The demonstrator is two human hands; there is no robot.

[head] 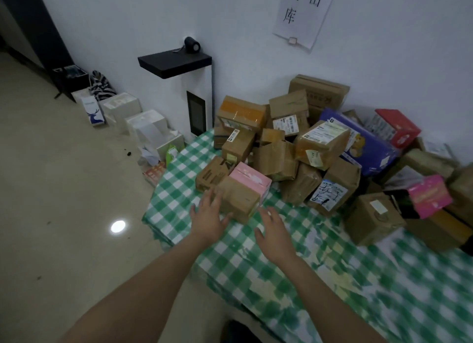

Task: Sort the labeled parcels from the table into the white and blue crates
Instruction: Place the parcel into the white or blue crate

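Note:
A pile of several cardboard parcels (320,143), many with white labels, covers the far part of the table with the green checked cloth (281,266). Nearest to me lies a small brown parcel (239,198) with a pink box (252,179) against its far side. My left hand (208,214) is spread open, its fingers touching the left side of the brown parcel. My right hand (275,230) hovers open just right of that parcel, apart from it. No white or blue crate is in view.
A purple box (358,138), a red box (396,126) and a bright pink box (430,195) lie in the pile at right. White boxes (146,125) line the wall on the floor at left. A black-topped white unit (194,92) stands behind the table's corner.

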